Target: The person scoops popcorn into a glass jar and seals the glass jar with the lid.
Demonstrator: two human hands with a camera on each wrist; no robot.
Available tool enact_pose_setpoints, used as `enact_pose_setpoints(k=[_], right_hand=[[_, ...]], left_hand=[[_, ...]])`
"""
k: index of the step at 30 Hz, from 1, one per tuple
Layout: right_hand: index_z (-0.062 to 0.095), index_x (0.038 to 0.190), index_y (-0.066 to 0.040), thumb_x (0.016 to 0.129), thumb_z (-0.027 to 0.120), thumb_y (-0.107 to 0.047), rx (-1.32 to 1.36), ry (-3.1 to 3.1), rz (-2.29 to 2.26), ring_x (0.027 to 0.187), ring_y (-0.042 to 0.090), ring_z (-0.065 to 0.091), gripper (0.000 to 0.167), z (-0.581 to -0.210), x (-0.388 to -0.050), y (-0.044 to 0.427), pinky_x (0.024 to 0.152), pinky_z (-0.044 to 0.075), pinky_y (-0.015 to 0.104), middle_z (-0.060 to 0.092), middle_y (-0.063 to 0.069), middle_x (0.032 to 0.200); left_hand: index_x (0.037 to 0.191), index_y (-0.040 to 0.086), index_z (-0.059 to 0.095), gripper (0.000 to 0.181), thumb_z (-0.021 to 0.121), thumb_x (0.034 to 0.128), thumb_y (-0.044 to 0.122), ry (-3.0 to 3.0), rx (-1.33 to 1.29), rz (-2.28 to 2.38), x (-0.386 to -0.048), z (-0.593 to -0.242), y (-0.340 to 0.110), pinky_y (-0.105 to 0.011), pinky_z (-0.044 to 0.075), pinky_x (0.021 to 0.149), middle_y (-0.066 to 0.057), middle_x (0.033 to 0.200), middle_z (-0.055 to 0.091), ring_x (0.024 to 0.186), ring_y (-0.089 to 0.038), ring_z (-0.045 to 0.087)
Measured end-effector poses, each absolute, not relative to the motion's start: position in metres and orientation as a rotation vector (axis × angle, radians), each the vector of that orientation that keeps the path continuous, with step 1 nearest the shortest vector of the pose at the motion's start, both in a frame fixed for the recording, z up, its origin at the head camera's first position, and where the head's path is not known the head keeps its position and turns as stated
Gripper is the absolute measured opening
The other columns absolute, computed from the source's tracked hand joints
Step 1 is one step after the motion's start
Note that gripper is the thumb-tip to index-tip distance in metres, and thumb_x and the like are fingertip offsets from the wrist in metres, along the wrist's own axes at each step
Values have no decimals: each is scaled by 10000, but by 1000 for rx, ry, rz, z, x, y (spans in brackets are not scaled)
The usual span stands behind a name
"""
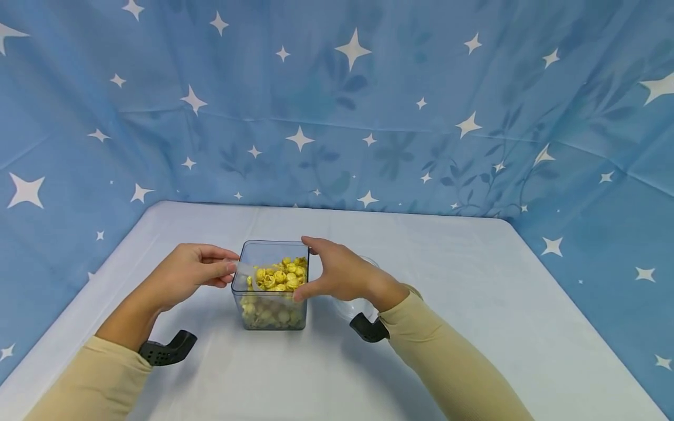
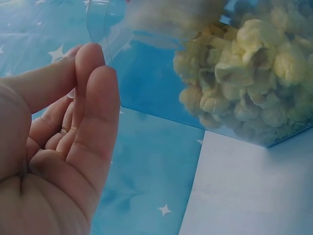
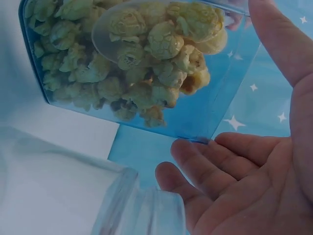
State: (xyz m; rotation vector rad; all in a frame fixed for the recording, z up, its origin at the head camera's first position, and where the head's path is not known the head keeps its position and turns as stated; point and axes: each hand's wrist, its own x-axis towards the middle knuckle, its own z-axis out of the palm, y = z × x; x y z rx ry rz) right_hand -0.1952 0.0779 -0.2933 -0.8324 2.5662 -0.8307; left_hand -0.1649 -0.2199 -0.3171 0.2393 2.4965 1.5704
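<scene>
On the worktop (image 1: 447, 272), a clear square box (image 1: 268, 250) of yellow popcorn (image 1: 281, 276). Left hand (image 1: 192, 269) pinches a translucent scoop (image 1: 246, 269); right hand (image 1: 344, 272), spread wide, grips the box between thumb and fingers. Step looks like scooping; next calls for a level lift, box steady.

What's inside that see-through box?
Yellow popcorn, and part of a cloudy scoop the left hand pinches. The outer popcorn covers the pile's middle, so what's deep in there can't be seen.
</scene>
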Motion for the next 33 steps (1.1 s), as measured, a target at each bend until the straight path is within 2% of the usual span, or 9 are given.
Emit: enact_pose_setpoints(k=[17, 33], right_hand=[[238, 1594, -92, 802, 844, -457, -833, 2571, -823, 1417, 242, 377, 1062, -295, -196, 79, 1134, 360, 443, 370, 97, 1569], [239, 1596, -103, 807, 848, -427, -827, 2572, -828, 1418, 242, 375, 1048, -297, -197, 78, 1134, 358, 457, 370, 92, 1569]], left_hand=[[1297, -140, 571, 429, 652, 998, 157, 2503, 244, 1649, -165, -321, -228, -272, 591, 779, -131, 1015, 686, 863, -193, 695], [1301, -204, 507, 415, 595, 1022, 90, 2439, 249, 1781, -164, -323, -239, -259, 588, 790, -15, 962, 684, 845, -102, 685]])
